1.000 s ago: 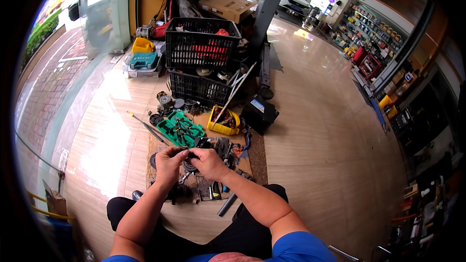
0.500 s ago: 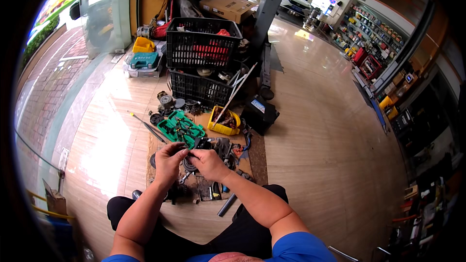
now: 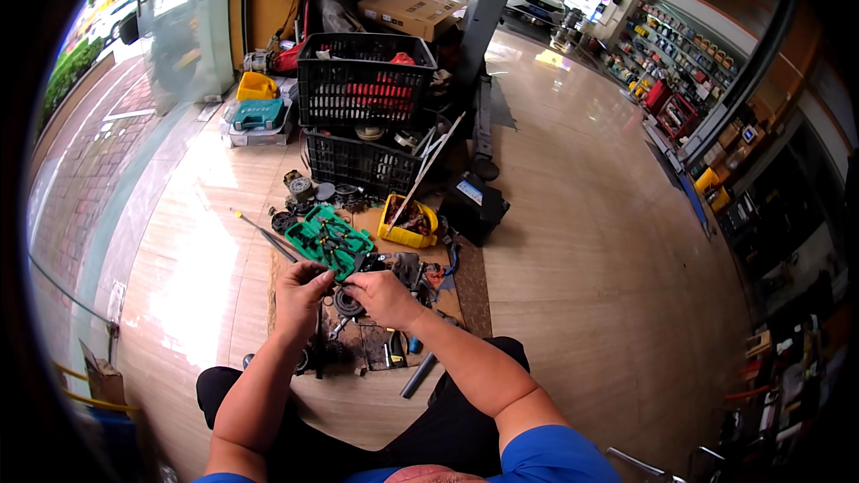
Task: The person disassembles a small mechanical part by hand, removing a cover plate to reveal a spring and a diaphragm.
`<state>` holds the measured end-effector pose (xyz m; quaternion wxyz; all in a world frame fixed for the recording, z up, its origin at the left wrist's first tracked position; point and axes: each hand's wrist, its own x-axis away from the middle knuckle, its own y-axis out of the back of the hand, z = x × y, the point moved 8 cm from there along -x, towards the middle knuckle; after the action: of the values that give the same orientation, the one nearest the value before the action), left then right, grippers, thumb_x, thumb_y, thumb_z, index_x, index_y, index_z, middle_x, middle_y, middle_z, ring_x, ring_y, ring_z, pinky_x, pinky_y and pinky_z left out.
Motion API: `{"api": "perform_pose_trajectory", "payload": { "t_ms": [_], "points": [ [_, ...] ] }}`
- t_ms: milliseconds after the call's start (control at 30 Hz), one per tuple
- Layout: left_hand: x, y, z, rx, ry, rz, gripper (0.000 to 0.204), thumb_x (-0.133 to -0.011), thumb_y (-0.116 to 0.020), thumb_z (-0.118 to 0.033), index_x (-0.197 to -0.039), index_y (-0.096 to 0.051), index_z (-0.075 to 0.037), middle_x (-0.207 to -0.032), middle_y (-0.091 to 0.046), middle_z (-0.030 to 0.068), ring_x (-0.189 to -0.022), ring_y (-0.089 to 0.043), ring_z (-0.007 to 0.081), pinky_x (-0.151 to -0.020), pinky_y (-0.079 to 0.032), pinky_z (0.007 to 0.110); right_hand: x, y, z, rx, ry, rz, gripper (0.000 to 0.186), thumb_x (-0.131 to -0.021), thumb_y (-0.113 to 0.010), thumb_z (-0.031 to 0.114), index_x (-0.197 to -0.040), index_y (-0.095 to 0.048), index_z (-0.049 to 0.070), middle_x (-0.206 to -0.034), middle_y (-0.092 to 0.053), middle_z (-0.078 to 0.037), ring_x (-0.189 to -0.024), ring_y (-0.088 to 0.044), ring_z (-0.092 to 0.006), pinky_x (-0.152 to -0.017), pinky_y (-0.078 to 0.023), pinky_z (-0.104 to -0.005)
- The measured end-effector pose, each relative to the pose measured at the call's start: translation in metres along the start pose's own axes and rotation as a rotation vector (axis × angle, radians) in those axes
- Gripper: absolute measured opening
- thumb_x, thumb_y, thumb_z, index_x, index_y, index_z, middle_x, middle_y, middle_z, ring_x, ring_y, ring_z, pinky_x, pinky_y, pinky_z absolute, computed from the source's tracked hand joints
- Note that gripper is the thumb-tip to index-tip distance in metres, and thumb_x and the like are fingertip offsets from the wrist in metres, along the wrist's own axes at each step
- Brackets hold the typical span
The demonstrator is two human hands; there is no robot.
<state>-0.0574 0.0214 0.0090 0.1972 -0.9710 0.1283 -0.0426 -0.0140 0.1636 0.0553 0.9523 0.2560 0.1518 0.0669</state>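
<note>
My left hand point(image 3: 301, 293) and my right hand point(image 3: 380, 297) are close together above a cardboard mat point(image 3: 376, 340). Thumb and fingers are pinched on each. Whatever lies between the fingertips is too small and too hidden to name. Just beyond the hands sits an open green tool case point(image 3: 329, 237) with dark-handled tools in it. Below the fingers, on the mat, are a round grooved metal part point(image 3: 347, 304), a metal wrench point(image 3: 339, 328) and pliers with yellow on the handle point(image 3: 396, 349).
Two stacked black crates point(image 3: 365, 80) stand at the back. A yellow bin point(image 3: 408, 222) with reddish-brown contents and a black box-shaped battery point(image 3: 476, 206) are right of the case. A long thin rod point(image 3: 261, 231) lies left. A grey tube point(image 3: 419, 377) lies near my legs.
My left hand has shifted slightly left and its fingertips have drawn a little away from the right hand's. Both remain pinched. The whole view has shifted slightly.
</note>
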Motion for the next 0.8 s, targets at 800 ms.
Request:
{"api": "perform_pose_trajectory", "payload": {
  "t_ms": [800],
  "points": [
    [0.015, -0.016, -0.042, -0.93, -0.16, 0.204, 0.018, -0.086, -0.067, -0.006, -0.101, -0.071, 0.001, -0.077, -0.069, 0.0124, -0.068, -0.062, 0.0154, -0.063, -0.05, 0.03, 0.001, -0.001, -0.01, 0.25, 0.014, 0.193, 0.019, -0.091, -0.06, 0.019, -0.098, -0.064, 0.001, -0.089, -0.065, -0.019, -0.087, -0.062, -0.0388, -0.076, -0.049, -0.0443]
  ]
}}
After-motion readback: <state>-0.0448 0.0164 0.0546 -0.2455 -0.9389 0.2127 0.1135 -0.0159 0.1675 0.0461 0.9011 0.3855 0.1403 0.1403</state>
